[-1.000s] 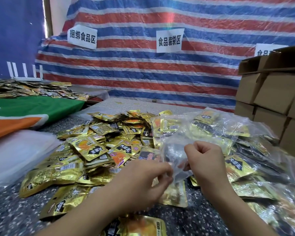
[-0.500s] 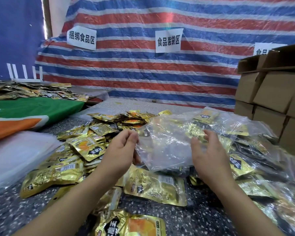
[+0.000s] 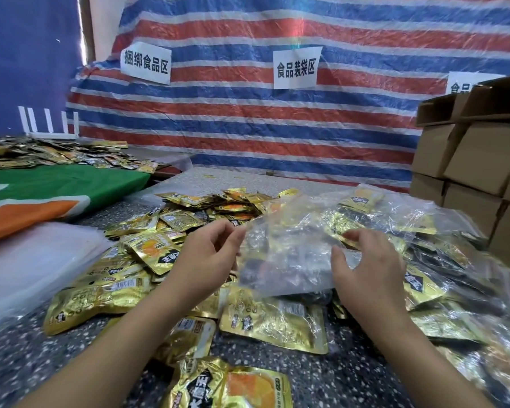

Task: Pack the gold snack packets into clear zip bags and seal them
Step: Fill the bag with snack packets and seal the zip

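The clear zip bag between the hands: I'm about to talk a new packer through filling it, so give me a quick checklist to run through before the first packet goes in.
1. Clear zip bag held on both sides: ok, left hand pinches its left edge, right hand is at its right side.
2. Bag mouth open: cannot tell, the film is crumpled and see-through.
3. Bag empty: cannot tell, packets behind it show through.
4. Loose gold packets close to the left hand: ok.
5. A hand free to pick up a packet: not ok, both are at the bag.
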Demonstrator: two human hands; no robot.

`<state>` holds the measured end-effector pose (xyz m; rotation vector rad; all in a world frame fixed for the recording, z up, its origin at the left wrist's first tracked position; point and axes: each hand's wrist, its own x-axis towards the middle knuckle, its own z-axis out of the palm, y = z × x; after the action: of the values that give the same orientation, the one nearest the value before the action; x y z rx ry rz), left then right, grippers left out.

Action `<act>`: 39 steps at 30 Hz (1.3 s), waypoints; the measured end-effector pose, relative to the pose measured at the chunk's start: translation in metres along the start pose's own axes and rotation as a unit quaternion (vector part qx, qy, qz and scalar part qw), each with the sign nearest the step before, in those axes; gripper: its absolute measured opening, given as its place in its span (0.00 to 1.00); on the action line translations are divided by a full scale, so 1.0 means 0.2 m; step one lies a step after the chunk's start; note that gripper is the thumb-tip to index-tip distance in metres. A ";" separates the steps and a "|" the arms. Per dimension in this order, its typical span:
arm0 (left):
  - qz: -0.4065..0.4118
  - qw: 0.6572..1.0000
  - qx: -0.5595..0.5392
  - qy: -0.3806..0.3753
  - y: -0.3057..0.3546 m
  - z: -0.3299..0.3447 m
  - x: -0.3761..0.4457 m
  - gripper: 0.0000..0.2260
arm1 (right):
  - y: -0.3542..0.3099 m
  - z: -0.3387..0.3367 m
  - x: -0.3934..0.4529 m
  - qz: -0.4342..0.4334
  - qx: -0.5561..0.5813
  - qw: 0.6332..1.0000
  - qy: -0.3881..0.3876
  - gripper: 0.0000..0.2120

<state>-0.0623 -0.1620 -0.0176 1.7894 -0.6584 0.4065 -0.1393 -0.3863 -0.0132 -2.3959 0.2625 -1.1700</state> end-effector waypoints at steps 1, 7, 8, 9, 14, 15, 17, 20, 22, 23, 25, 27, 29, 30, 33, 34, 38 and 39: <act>0.005 1.000 0.010 -0.002 -0.01 0.00 0.00 0.13 | -0.02 -0.01 -0.01 -0.032 -0.007 0.999 0.035 0.07; 0.047 0.994 0.096 -0.022 -0.06 -0.02 0.01 0.12 | -0.18 -0.04 -0.11 -0.152 0.168 0.955 -0.192 0.08; 0.050 0.993 0.104 -0.026 -0.06 -0.02 0.01 0.14 | -0.20 -0.02 -0.14 -0.147 0.176 0.937 -0.263 0.08; 0.054 0.993 0.106 -0.029 -0.06 -0.01 0.00 0.16 | -0.21 -0.01 -0.16 -0.146 0.176 0.920 -0.320 0.08; 0.068 0.991 0.110 -0.033 -0.04 0.00 -0.01 0.21 | -0.25 0.04 -0.24 -0.158 0.144 0.860 -0.462 0.14; 0.070 0.991 0.110 -0.035 -0.04 0.00 -0.01 0.22 | -0.26 0.03 -0.24 -0.162 0.136 0.855 -0.473 0.15; 0.070 0.990 0.112 -0.040 -0.03 0.01 -0.02 0.23 | -0.29 0.02 -0.25 -0.159 0.121 0.844 -0.497 0.21; 0.067 0.990 0.119 -0.046 -0.03 0.01 -0.02 0.20 | -0.32 0.00 -0.27 -0.176 0.072 0.828 -0.528 0.29; 0.066 0.990 0.117 -0.046 -0.03 0.01 -0.02 0.19 | -0.33 0.00 -0.28 -0.194 0.048 0.822 -0.533 0.31; 0.067 0.990 0.113 -0.046 -0.03 0.02 -0.02 0.20 | -0.34 0.00 -0.28 -0.194 0.041 0.818 -0.539 0.32; 0.073 0.991 0.103 -0.045 -0.02 0.02 -0.03 0.24 | -0.35 0.00 -0.28 -0.189 0.031 0.812 -0.551 0.28; 0.075 0.992 0.093 -0.044 -0.01 0.01 -0.03 0.27 | -0.36 -0.01 -0.28 -0.200 0.029 0.812 -0.548 0.20; 0.068 0.993 0.083 -0.042 -0.01 0.01 -0.03 0.27 | -0.36 -0.01 -0.27 -0.208 0.037 0.821 -0.530 0.19; 0.063 0.994 0.079 -0.040 -0.01 0.01 -0.03 0.27 | -0.35 -0.01 -0.27 -0.203 0.051 0.828 -0.520 0.19; 0.052 0.994 0.084 -0.035 -0.03 0.01 -0.02 0.23 | -0.31 -0.01 -0.22 -0.146 0.129 0.845 -0.498 0.10; 0.050 0.994 0.088 -0.037 -0.04 0.01 -0.02 0.22 | -0.30 -0.02 -0.20 -0.115 0.162 0.844 -0.499 0.10; 0.025 0.991 0.097 -0.086 -0.04 0.00 -0.02 0.15 | -0.21 -0.08 -0.11 0.052 0.313 0.822 -0.473 0.12; 0.022 0.990 0.099 -0.098 -0.03 0.00 -0.02 0.13 | -0.20 -0.09 -0.08 0.086 0.343 0.823 -0.445 0.12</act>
<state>-0.0621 -0.1604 -0.0247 2.0238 -0.8193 0.3380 -0.1645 -0.3514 0.0032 -1.9236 -0.2217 0.0573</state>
